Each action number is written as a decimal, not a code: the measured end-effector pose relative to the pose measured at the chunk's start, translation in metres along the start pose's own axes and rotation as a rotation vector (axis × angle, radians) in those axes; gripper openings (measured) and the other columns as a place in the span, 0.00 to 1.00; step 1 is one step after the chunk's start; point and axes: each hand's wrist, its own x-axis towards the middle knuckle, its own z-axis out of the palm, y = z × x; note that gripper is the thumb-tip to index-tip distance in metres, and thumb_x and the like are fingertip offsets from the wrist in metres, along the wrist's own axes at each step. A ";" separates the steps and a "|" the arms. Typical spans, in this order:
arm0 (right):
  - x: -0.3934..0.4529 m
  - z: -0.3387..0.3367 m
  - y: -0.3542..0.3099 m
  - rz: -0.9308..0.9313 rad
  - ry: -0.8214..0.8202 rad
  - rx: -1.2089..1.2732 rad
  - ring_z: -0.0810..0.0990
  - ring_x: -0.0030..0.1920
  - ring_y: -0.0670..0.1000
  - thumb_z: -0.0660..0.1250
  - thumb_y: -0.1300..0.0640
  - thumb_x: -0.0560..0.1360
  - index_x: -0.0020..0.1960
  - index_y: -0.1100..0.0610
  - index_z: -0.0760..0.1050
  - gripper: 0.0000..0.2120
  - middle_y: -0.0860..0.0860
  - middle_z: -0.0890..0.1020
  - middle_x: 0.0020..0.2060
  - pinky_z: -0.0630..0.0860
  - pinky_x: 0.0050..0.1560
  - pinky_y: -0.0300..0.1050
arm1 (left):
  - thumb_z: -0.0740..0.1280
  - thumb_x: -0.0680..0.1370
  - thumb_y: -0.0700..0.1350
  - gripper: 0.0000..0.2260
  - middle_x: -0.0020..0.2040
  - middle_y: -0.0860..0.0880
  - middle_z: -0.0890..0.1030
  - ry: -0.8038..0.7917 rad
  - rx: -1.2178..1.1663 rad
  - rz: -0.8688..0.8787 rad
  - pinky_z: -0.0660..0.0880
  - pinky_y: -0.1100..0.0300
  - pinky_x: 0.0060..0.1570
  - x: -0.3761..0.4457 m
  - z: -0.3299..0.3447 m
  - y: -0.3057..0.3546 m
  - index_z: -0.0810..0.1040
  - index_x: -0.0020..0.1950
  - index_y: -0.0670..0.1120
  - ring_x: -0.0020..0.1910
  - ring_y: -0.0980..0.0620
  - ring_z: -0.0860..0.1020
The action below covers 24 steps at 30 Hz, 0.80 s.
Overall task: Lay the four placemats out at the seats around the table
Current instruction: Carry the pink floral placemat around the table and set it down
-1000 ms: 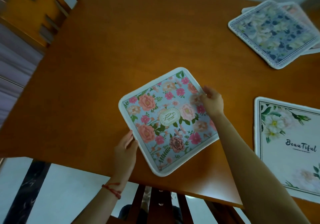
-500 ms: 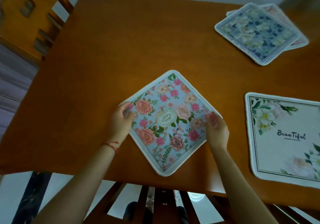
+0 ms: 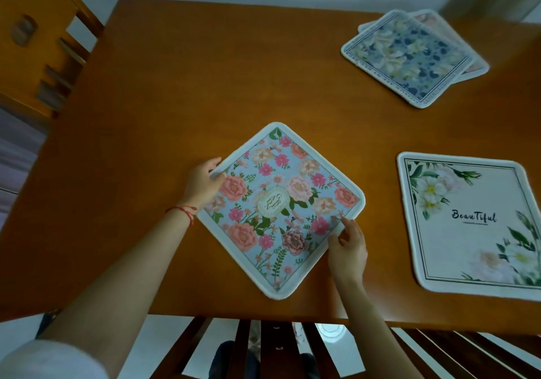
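A pale-blue placemat with pink flowers (image 3: 281,203) lies flat on the wooden table (image 3: 205,71), turned like a diamond with one corner toward the near edge. My left hand (image 3: 205,185) grips its left corner, thumb on top. My right hand (image 3: 348,249) pinches its lower right edge near the right corner. A white "Beautiful" placemat (image 3: 468,223) lies flat at the right. At the far right a dark-blue floral placemat (image 3: 409,56) sits on top of a pinkish placemat (image 3: 475,68), which is mostly hidden.
A wooden chair (image 3: 35,41) stands at the table's left side. Another chair's slatted back (image 3: 248,346) is tucked under the near edge, right below the diamond-turned mat. Bare tabletop stretches across the far left half.
The pink flowered mat has been turned on the table, clockwise into a diamond. My left hand moved from its lower edge up to the left corner; my right hand slid down to the lower right edge.
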 end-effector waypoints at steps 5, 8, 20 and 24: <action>0.026 -0.007 -0.012 -0.052 -0.020 -0.005 0.75 0.60 0.55 0.62 0.56 0.73 0.63 0.54 0.71 0.19 0.51 0.76 0.59 0.78 0.51 0.52 | 0.62 0.78 0.41 0.20 0.68 0.43 0.71 0.007 -0.018 -0.016 0.73 0.60 0.52 -0.019 0.002 -0.006 0.66 0.70 0.41 0.59 0.49 0.75; 0.048 -0.014 -0.024 -0.076 -0.045 0.002 0.78 0.52 0.51 0.61 0.61 0.74 0.60 0.54 0.73 0.15 0.47 0.78 0.49 0.73 0.37 0.36 | 0.62 0.78 0.43 0.20 0.68 0.44 0.72 0.014 -0.079 -0.064 0.78 0.50 0.51 -0.035 0.004 -0.015 0.66 0.71 0.43 0.56 0.49 0.77; 0.105 -0.013 -0.056 -0.118 -0.198 -0.071 0.76 0.48 0.46 0.62 0.58 0.76 0.67 0.56 0.69 0.19 0.53 0.77 0.60 0.70 0.34 0.30 | 0.63 0.77 0.38 0.19 0.64 0.43 0.75 0.157 -0.420 -0.253 0.74 0.45 0.58 -0.095 0.037 -0.028 0.70 0.68 0.42 0.62 0.43 0.74; 0.094 -0.018 -0.049 -0.146 -0.164 -0.077 0.77 0.44 0.44 0.62 0.57 0.76 0.64 0.56 0.72 0.16 0.49 0.80 0.54 0.69 0.32 0.28 | 0.63 0.78 0.37 0.20 0.66 0.44 0.73 0.194 -0.424 -0.258 0.71 0.55 0.56 -0.097 0.036 -0.027 0.68 0.70 0.42 0.64 0.46 0.71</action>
